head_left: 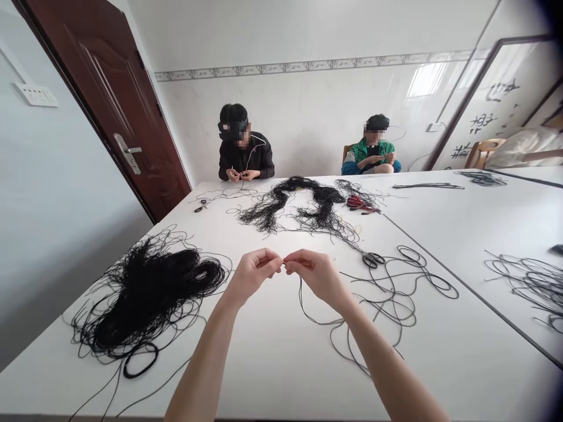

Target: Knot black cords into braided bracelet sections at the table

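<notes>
My left hand [254, 271] and my right hand [314, 271] meet above the white table [272, 363], fingertips pinched together on a thin black cord [303, 305]. The cord drops from my right hand and trails into loose loops [396, 293] on the table to the right. A big tangled pile of black cord [149, 293] lies to the left of my left hand. Black-handled scissors [373, 259] rest just beyond my right hand.
More black cord bundles [299, 205] and red-handled scissors [360, 204] lie mid-table. Two people sit at the far edge, one in black [244, 153] working cord, one in green [372, 153]. A brown door [118, 99] stands at left. A second table [505, 234] adjoins right.
</notes>
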A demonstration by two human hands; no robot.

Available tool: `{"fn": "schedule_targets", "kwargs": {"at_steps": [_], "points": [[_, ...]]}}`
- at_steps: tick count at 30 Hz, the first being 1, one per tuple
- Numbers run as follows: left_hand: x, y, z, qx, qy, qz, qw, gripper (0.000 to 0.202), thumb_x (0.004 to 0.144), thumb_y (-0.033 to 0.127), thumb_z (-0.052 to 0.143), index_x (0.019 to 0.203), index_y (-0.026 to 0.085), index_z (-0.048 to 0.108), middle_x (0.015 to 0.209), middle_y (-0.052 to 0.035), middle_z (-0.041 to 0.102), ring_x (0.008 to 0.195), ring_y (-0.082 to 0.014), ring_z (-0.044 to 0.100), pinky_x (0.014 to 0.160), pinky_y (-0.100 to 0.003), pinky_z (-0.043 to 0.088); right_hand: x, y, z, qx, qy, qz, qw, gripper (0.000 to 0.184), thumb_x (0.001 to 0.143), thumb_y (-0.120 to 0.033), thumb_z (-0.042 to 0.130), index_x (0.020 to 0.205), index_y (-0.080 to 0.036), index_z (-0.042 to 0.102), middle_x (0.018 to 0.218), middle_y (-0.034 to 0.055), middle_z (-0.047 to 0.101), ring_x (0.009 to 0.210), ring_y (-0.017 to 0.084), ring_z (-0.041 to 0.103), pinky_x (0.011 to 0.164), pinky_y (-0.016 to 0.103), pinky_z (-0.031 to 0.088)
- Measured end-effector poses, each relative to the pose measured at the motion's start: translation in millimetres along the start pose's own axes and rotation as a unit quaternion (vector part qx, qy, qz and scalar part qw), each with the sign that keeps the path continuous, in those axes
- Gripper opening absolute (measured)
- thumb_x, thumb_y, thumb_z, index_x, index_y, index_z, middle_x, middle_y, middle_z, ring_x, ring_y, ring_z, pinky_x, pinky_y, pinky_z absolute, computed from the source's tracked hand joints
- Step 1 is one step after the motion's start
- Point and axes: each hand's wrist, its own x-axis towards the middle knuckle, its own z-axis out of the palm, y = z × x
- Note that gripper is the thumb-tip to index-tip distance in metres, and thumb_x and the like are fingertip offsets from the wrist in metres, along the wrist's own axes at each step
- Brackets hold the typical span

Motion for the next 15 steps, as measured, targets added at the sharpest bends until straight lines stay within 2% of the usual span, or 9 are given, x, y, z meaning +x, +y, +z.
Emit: {"fn": "schedule_targets", "kwargs": {"at_steps": [3,5,7,9,11,15], "points": [[13,2,4.2,-0.091,0.073,0.03,0.993,0.029,0.079,0.046,0.067,0.076,0.017,0.065,0.064,0.0003,0.056,0.059,-0.0113,0.047,0.061,-0.027,0.044,12,-3,0,0.023,0.043,-0.013,0.999,0.017,0.083,-0.034,0.062,0.084,-0.019,0.069,0.074,0.0029,0.071,0.074,0.017,0.067,0.076,0.033,0.053],[22,1,12.5,-0.145,0.123,0.054,0.98,0.036,0.082,0.053,0.059,0.088,0.018,0.065,0.076,-0.0022,0.06,0.066,-0.012,0.053,0.065,-0.027,0.048,19,-6,3,0.046,0.081,-0.015,0.996,0.022,0.085,-0.039,0.06,0.083,-0.018,0.066,0.076,0.0041,0.07,0.075,0.017,0.066,0.074,0.032,0.053],[29,0,23.9,-0.174,0.151,0.067,0.971,0.038,0.082,0.053,0.059,0.099,0.02,0.064,0.094,-0.0052,0.064,0.079,-0.0135,0.06,0.072,-0.027,0.052,23,-8,5,0.072,0.111,-0.012,0.991,0.026,0.087,-0.044,0.058,0.083,-0.018,0.063,0.076,0.0042,0.068,0.075,0.017,0.066,0.071,0.031,0.053],[34,-2,35.3,-0.175,0.154,0.068,0.97,0.034,0.08,0.046,0.066,0.101,0.02,0.065,0.102,-0.0066,0.066,0.089,-0.0161,0.063,0.079,-0.029,0.054,26,-8,7,0.099,0.122,-0.009,0.988,0.027,0.087,-0.045,0.057,0.082,-0.018,0.062,0.076,0.0038,0.067,0.074,0.016,0.065,0.071,0.03,0.054],[36,-5,43.3,-0.158,0.155,0.064,0.973,0.026,0.08,0.041,0.069,0.096,0.02,0.068,0.099,-0.0069,0.068,0.091,-0.0186,0.065,0.08,-0.031,0.055,28,-7,7,0.124,0.123,-0.006,0.985,0.028,0.087,-0.045,0.058,0.081,-0.018,0.063,0.077,0.0038,0.068,0.073,0.015,0.065,0.072,0.03,0.055],[39,-9,45.2,-0.105,0.147,0.057,0.982,0.017,0.08,0.035,0.073,0.087,0.02,0.072,0.084,-0.0048,0.071,0.079,-0.0185,0.066,0.077,-0.032,0.057,31,-2,6,0.151,0.12,0.005,0.981,0.027,0.085,-0.044,0.06,0.077,-0.018,0.063,0.076,0.0036,0.067,0.072,0.015,0.064,0.071,0.03,0.056]]}}
